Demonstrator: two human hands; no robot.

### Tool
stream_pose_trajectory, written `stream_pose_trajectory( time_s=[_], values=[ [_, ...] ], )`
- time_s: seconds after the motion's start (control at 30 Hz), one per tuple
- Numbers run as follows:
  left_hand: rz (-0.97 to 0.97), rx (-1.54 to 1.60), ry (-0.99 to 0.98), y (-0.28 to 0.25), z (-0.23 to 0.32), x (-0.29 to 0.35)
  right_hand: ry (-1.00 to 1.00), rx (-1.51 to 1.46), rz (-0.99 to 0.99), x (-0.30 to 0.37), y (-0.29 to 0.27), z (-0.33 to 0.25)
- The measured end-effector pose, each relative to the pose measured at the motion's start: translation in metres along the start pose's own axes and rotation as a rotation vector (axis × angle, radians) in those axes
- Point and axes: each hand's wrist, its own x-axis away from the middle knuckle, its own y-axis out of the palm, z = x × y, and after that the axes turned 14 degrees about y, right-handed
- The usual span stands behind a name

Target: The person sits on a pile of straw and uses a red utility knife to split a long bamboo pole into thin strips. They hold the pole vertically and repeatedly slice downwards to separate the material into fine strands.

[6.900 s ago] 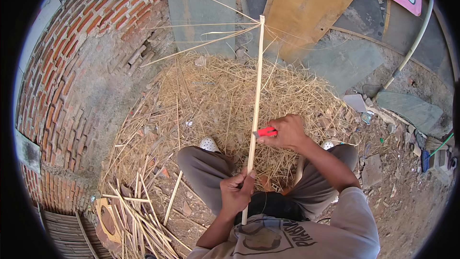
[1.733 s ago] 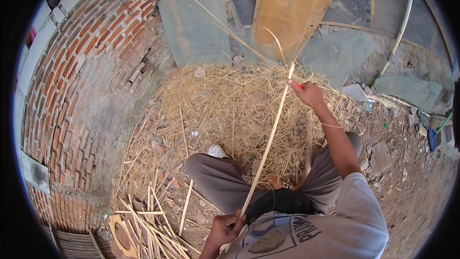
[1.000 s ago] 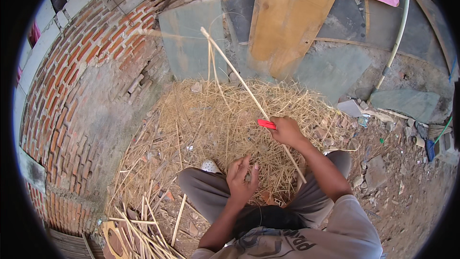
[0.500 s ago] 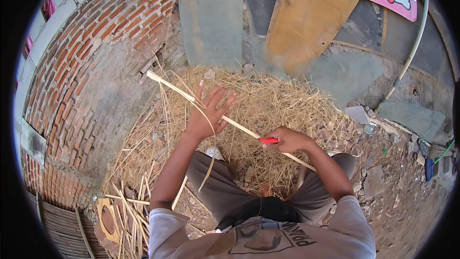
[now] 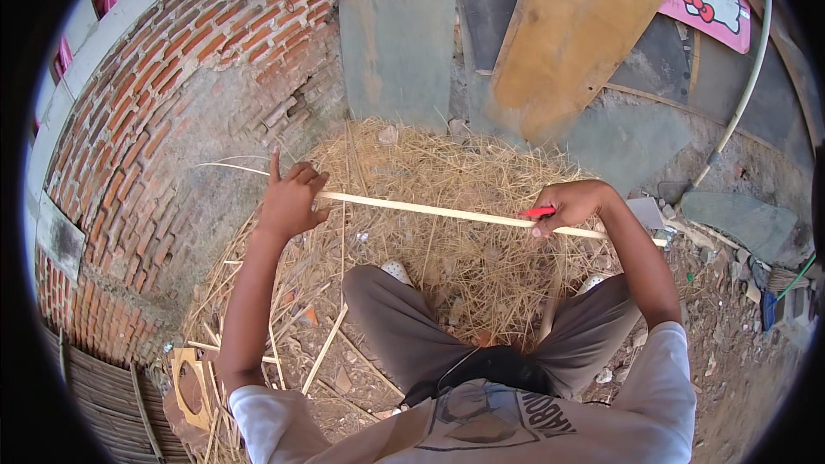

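Two hands, held well apart, with one pale strip (image 5: 421, 207) running between them, nearly level and a little lower toward its right end.

Right hand (image 5: 571, 206): closed on the red tool (image 5: 539, 212), the strip passing at the thumb and running out beyond the wrist. Tool and strip sharing one grip presumably saves putting either down. Blade: cannot be made out.

Left hand (image 5: 294, 199): at the strip's other end, index finger raised, the others bent. Whether it grips the strip or merely meets it, I cannot tell. Thin slivers (image 5: 230, 165) show just past it, pointing at the brick wall (image 5: 129, 198); their attachment is hidden.

Strip's position: over the shavings (image 5: 438, 163), beyond the bent knees. Holding it out there probably keeps it clear of the legs, and the wide spacing of the hands likely steadies its length.

Containers: none identified. Shavings lie loose on the ground. Spare sticks (image 5: 326, 349) lie loose at lower left, beside a flat yellow piece (image 5: 198, 418) with a hole cut through it.
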Motion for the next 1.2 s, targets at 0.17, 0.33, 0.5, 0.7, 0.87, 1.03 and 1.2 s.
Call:
stream_pose_trajectory(
  time_s=[0.17,0.33,0.5,0.7,0.87,1.03,1.2],
  values=[
    [-0.093,0.265,0.073,0.031,0.032,0.023,0.100,0.086,-0.098,0.012,-0.019,0.007],
    [-0.227,0.918,0.075,0.047,0.083,0.068,0.180,-0.004,-0.027,0.021,-0.021,0.023],
    [-0.161,1.356,-0.181,0.072,0.128,0.097,0.338,0.168,0.004,0.009,-0.019,0.020],
    [-0.330,1.530,-0.114,0.080,0.125,0.098,0.343,0.202,0.024,-0.017,-0.035,0.016],
    [-0.403,1.661,0.031,0.102,0.125,0.100,0.357,0.233,0.110,-0.030,-0.045,0.017],
    [-0.500,1.962,0.036,0.093,0.154,0.086,0.277,0.432,0.479,-0.042,-0.057,0.024],
    [-0.199,2.315,-0.430,0.097,0.209,0.073,0.021,0.460,1.338,-0.067,-0.026,0.006]
  ],
)
